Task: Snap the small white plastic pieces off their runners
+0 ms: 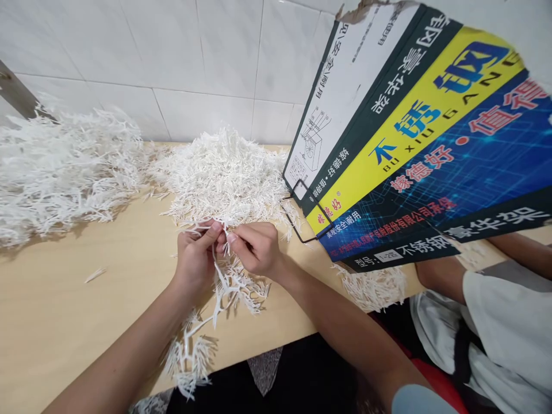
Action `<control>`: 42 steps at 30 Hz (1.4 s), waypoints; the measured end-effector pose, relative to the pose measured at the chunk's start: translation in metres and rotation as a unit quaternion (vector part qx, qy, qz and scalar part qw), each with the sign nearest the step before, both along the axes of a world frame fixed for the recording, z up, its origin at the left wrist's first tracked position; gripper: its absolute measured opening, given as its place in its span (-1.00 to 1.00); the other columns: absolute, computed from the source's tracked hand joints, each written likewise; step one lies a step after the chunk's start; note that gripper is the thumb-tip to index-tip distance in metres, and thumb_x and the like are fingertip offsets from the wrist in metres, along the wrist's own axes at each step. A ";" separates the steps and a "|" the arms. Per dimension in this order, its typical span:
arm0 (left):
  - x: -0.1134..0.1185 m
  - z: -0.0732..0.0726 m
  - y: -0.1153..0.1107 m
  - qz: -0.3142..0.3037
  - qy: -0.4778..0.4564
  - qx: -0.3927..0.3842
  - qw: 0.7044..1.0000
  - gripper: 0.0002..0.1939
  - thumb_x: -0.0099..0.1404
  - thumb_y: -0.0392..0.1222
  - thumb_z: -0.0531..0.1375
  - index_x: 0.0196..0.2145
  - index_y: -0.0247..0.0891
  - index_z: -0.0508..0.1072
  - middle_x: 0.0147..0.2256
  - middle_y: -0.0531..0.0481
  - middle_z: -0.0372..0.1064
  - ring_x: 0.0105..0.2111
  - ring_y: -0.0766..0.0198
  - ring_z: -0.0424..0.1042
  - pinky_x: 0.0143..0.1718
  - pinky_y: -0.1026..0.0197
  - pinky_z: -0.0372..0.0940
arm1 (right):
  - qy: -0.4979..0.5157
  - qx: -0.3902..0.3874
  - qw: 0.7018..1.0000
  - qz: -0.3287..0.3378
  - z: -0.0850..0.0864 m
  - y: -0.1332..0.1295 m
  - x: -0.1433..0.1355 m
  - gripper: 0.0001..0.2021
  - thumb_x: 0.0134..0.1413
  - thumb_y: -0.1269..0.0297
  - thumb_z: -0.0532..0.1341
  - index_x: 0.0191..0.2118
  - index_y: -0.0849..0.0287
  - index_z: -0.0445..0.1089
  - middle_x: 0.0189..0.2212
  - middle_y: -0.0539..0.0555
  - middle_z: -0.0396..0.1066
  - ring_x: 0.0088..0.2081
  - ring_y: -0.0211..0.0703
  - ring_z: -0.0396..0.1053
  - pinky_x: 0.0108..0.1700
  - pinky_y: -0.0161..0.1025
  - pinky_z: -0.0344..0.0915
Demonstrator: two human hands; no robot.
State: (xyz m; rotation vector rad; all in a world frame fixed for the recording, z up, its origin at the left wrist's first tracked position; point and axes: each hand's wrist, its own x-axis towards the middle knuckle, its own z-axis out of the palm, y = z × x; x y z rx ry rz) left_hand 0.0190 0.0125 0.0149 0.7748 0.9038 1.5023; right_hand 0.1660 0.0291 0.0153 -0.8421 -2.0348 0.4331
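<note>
Close together over the table, my left hand (196,256) and my right hand (257,246) both have their fingers pinched. Between them they grip the upper end of a white plastic branch (219,293) with feathery tufts. Its stem hangs from the fingers and trails toward the table's front edge, ending in a bushy tuft. My left thumb and forefinger press on the stem, and my right fingertips pinch a small sprig beside them. The exact joint is partly hidden by the fingers. Just beyond the hands lies a heap of loose white sprigs (228,172).
A larger white heap (64,172) covers the left back of the table (56,322). On the right leans a printed cardboard panel (401,144), with a black wire frame (302,230) at its foot. More sprigs (375,287) lie below it, near another person's arm (444,276).
</note>
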 end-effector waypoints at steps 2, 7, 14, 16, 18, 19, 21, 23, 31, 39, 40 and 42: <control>-0.004 0.002 0.002 -0.038 0.034 0.020 0.999 -0.71 0.18 -0.10 0.43 -0.52 -0.27 0.45 -0.60 0.07 0.25 -0.58 0.38 0.25 -0.51 0.30 0.22 | -0.001 0.014 1.000 -0.016 -0.001 0.000 0.001 -0.61 0.41 0.18 0.02 -0.47 0.09 0.35 -0.56 0.04 0.42 -0.51 -0.21 0.32 -0.34 -0.21 0.25; -0.013 0.006 0.005 -0.090 0.104 0.047 0.989 -0.78 0.24 -0.12 0.38 -0.48 -0.28 0.53 -0.50 -0.02 0.39 -0.47 0.29 0.38 -0.36 0.24 0.33 | 0.024 -0.006 0.997 -0.070 -0.006 0.003 -0.002 -0.79 0.36 0.24 0.13 -0.32 0.10 0.42 -0.41 0.04 0.53 -0.37 -0.21 0.44 -0.26 -0.27 0.34; -0.033 0.014 0.007 -0.119 0.293 0.085 0.945 -0.75 0.31 -0.03 0.32 -0.40 -0.25 0.60 -0.39 -0.05 0.51 -0.35 0.18 0.47 -0.28 0.20 0.36 | 0.028 0.035 0.995 -0.091 -0.014 0.008 -0.001 -0.86 0.36 0.33 0.16 -0.18 0.13 0.48 -0.28 0.07 0.60 -0.27 -0.20 0.52 -0.18 -0.28 0.39; -0.037 0.019 0.007 -0.102 0.364 0.069 0.923 -0.76 0.26 -0.02 0.37 -0.40 -0.25 0.60 -0.40 -0.04 0.53 -0.36 0.19 0.48 -0.33 0.23 0.32 | 0.016 0.032 0.996 -0.081 -0.014 0.008 -0.001 -0.88 0.34 0.33 0.20 -0.21 0.13 0.49 -0.33 0.06 0.58 -0.32 -0.21 0.50 -0.21 -0.29 0.38; -0.039 0.022 0.008 -0.101 0.393 0.055 0.912 -0.76 0.21 -0.01 0.41 -0.40 -0.25 0.59 -0.43 -0.03 0.53 -0.39 0.19 0.48 -0.37 0.25 0.31 | 0.006 0.025 0.997 -0.070 -0.014 0.007 -0.002 -0.91 0.30 0.35 0.22 -0.23 0.15 0.49 -0.37 0.05 0.56 -0.34 -0.21 0.47 -0.23 -0.29 0.36; -0.039 0.022 0.008 -0.113 0.391 0.048 0.912 -0.75 0.20 0.00 0.42 -0.39 -0.24 0.58 -0.44 -0.02 0.53 -0.40 0.19 0.49 -0.38 0.25 0.31 | 0.002 0.024 0.998 -0.062 -0.014 0.007 -0.002 -0.92 0.28 0.36 0.23 -0.23 0.15 0.49 -0.35 0.06 0.56 -0.33 -0.20 0.47 -0.22 -0.29 0.36; -0.039 0.021 0.009 -0.150 0.376 0.036 0.914 -0.74 0.19 0.01 0.42 -0.35 -0.24 0.56 -0.46 -0.01 0.52 -0.42 0.18 0.51 -0.38 0.24 0.33 | -0.006 0.021 0.999 -0.039 -0.013 0.007 -0.002 -0.93 0.27 0.37 0.22 -0.21 0.16 0.47 -0.31 0.08 0.57 -0.28 -0.19 0.48 -0.18 -0.28 0.36; -0.037 0.019 0.010 -0.174 0.370 0.031 0.912 -0.74 0.24 0.01 0.39 -0.36 -0.23 0.51 -0.50 0.02 0.49 -0.46 0.20 0.48 -0.40 0.24 0.32 | -0.021 0.012 0.999 -0.022 -0.011 0.007 -0.001 -0.94 0.28 0.37 0.21 -0.21 0.16 0.45 -0.31 0.07 0.55 -0.28 -0.20 0.46 -0.18 -0.29 0.34; -0.032 0.011 0.005 -0.120 0.436 0.085 0.888 -0.60 0.41 -0.04 0.20 -0.55 -0.24 0.29 -0.60 0.13 0.17 -0.55 0.36 0.14 -0.49 0.26 0.02 | -0.079 -0.055 0.995 -0.014 0.001 0.001 0.000 -0.90 0.24 0.35 0.20 -0.34 0.13 0.30 -0.42 -0.05 0.40 -0.41 -0.28 0.29 -0.32 -0.32 0.15; -0.040 0.007 0.008 -0.139 0.429 0.132 0.883 -0.64 0.46 -0.04 0.18 -0.46 -0.25 0.45 -0.50 0.04 0.41 -0.44 0.27 0.40 -0.32 0.23 0.23 | 0.000 -0.135 0.990 0.040 0.001 0.005 0.007 -0.81 0.37 0.21 0.16 -0.30 0.13 0.36 -0.43 -0.04 0.42 -0.44 -0.28 0.28 -0.32 -0.30 0.16; -0.038 0.008 0.007 -0.135 0.412 0.133 0.891 -0.64 0.47 -0.02 0.18 -0.45 -0.25 0.46 -0.50 0.03 0.42 -0.43 0.27 0.42 -0.31 0.23 0.25 | 0.036 -0.158 0.985 0.051 0.000 0.004 0.006 -0.82 0.37 0.21 0.18 -0.30 0.12 0.36 -0.43 -0.04 0.43 -0.43 -0.28 0.30 -0.32 -0.30 0.18; -0.032 0.008 0.006 -0.134 0.353 0.125 0.918 -0.62 0.47 0.01 0.19 -0.45 -0.25 0.47 -0.52 0.02 0.42 -0.46 0.27 0.44 -0.32 0.23 0.29 | 0.128 -0.216 0.965 0.081 -0.001 0.002 0.002 -0.82 0.35 0.21 0.19 -0.32 0.11 0.33 -0.47 -0.05 0.42 -0.45 -0.25 0.35 -0.32 -0.28 0.23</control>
